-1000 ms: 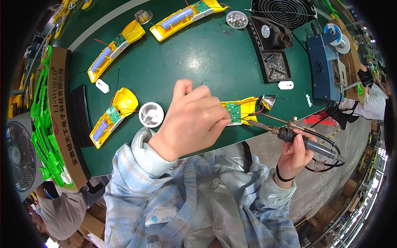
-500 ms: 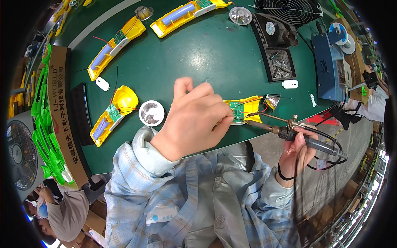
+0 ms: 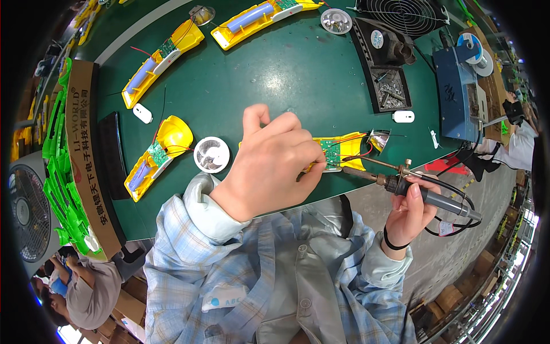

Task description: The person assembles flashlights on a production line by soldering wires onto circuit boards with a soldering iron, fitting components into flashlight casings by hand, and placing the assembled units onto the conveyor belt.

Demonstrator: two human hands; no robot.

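Note:
My right hand [image 3: 408, 213] grips a soldering iron [image 3: 431, 196] with a thin metal guide tube above its barrel. The iron's tip points left and meets the near edge of a green circuit board [image 3: 330, 153]. That board sits in a yellow housing [image 3: 352, 160], with red and black wires running to a small reflector [image 3: 378, 140] at its right end. Over the housing's left part lies my left hand [image 3: 275, 157], thumb and forefinger pinched beside the board. What they hold, if anything, is hidden. Left of this hand is a round silver reflector [image 3: 211, 155].
More yellow housings [image 3: 188, 42] with purple batteries and boards lie left and behind. A black parts tray [image 3: 392, 90], a fume fan [image 3: 401, 16] and a blue soldering station [image 3: 452, 92] with a solder spool [image 3: 480, 60] stand at right. A cardboard box [image 3: 86, 155] borders the left edge.
My left thumb and forefinger have come slightly apart near the board, baring a bit of yellow between them. The soldering iron stays almost still; the view has shifted slightly.

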